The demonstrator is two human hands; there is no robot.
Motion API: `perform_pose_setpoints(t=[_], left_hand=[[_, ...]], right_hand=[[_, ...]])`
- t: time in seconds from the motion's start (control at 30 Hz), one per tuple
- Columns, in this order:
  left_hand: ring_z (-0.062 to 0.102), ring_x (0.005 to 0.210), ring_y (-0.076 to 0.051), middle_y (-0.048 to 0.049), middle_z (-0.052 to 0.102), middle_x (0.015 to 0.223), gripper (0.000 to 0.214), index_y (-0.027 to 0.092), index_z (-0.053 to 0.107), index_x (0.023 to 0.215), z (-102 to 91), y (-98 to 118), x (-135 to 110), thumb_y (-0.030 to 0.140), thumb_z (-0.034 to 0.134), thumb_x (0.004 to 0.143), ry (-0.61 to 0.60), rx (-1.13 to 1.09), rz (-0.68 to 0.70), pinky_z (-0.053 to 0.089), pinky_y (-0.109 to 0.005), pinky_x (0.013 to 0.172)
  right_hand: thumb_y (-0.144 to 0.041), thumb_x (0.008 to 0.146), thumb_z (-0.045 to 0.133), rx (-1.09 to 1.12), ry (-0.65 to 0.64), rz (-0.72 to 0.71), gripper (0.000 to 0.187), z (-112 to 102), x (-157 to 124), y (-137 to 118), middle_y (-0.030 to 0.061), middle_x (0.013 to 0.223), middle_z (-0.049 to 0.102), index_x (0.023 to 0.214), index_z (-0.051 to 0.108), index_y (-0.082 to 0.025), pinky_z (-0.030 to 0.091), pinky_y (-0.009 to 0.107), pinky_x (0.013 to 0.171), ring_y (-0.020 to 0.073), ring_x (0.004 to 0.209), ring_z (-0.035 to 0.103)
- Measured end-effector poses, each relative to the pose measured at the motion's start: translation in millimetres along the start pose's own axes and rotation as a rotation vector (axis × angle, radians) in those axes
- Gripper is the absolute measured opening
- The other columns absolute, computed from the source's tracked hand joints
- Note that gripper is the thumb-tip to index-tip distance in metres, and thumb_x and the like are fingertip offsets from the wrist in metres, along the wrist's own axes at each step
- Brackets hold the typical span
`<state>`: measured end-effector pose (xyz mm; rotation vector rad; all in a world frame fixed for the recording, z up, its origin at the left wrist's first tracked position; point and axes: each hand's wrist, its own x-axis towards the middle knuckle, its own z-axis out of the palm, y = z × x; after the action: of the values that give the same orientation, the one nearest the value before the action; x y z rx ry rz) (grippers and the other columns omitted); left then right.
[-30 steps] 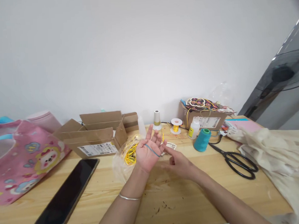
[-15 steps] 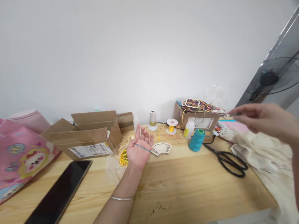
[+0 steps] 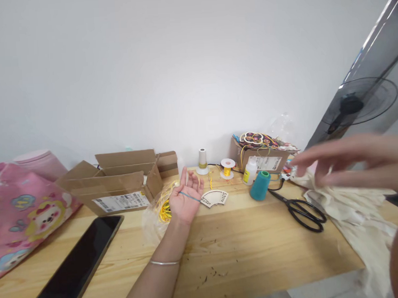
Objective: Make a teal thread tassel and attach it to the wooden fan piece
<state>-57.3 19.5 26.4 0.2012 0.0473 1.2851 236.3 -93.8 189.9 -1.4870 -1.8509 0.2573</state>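
My left hand (image 3: 186,199) is held palm up over the table, its fingers loosely spread and slightly curled. A teal thread (image 3: 189,196) runs across the palm, from the thumb side to the little-finger side. Just right of that hand lies a pale wooden fan-shaped piece (image 3: 214,198) with cut-out ends. My right hand (image 3: 348,164) is in the air at the right, blurred by motion, its fingers stretched and apart; nothing shows in it. Below and left of it are black scissors (image 3: 304,214) and a cone of teal thread (image 3: 260,185).
On the left are a phone (image 3: 74,266), a pink bag (image 3: 24,218) and an open cardboard box (image 3: 116,185). Yellow cord (image 3: 164,210) lies in a plastic bag. Behind stand spools (image 3: 227,169), a small bottle (image 3: 250,172) and a filled box (image 3: 267,160). Cream cloth (image 3: 351,220) drapes the right edge.
My right hand's fingers have gone from a pinch to spread, and the hand has come nearer and lower. My left hand and its thread stay almost the same; the view has shifted slightly.
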Motion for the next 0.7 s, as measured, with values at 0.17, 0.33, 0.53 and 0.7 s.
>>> perform_pose_setpoints(t=[0.17,0.33,0.53,0.7], left_hand=[[0.058,0.086,-0.013,-0.0032,0.064,0.091,0.053,0.021,0.042,0.122,3.7,-4.7,-2.8,0.012,0.034,0.071,-0.036,0.08,-0.056,0.038,-0.037,0.09],[0.057,0.089,-0.016,-0.0042,0.063,0.093,0.054,0.023,0.041,0.123,8.5,-6.7,-6.6,0.014,0.035,0.071,-0.08,0.125,-0.132,0.032,-0.043,0.094],[0.054,0.098,-0.02,-0.0063,0.061,0.101,0.053,0.025,0.042,0.122,10.0,-8.8,-9.9,0.015,0.034,0.071,-0.136,0.212,-0.196,0.029,-0.047,0.093],[0.052,0.102,-0.022,-0.0097,0.059,0.105,0.053,0.021,0.041,0.123,10.7,-10.3,-9.0,0.017,0.035,0.07,-0.123,0.319,-0.155,0.03,-0.045,0.093]], right_hand=[[-0.037,0.067,0.059,-0.375,0.114,0.161,0.021,19.7,28.7,-4.4,-0.0004,0.047,0.054,0.076,0.067,-0.02,0.029,0.022,0.037,0.009,0.038,0.042],[-0.03,0.068,0.056,0.193,0.226,-0.023,0.025,113.2,39.1,-10.1,0.0037,0.082,0.061,0.089,0.061,-0.018,0.043,0.025,0.056,0.0121,0.063,0.054],[-0.05,0.08,0.038,1.158,-0.343,0.271,0.038,237.6,25.4,0.5,0.0055,0.098,0.061,0.099,0.056,-0.022,0.044,0.031,0.077,0.0162,0.089,0.057],[-0.062,0.078,0.03,1.187,-0.823,0.372,0.054,235.7,12.2,16.2,0.0019,0.063,0.058,0.089,0.06,-0.018,0.038,0.021,0.045,0.0095,0.048,0.05]])
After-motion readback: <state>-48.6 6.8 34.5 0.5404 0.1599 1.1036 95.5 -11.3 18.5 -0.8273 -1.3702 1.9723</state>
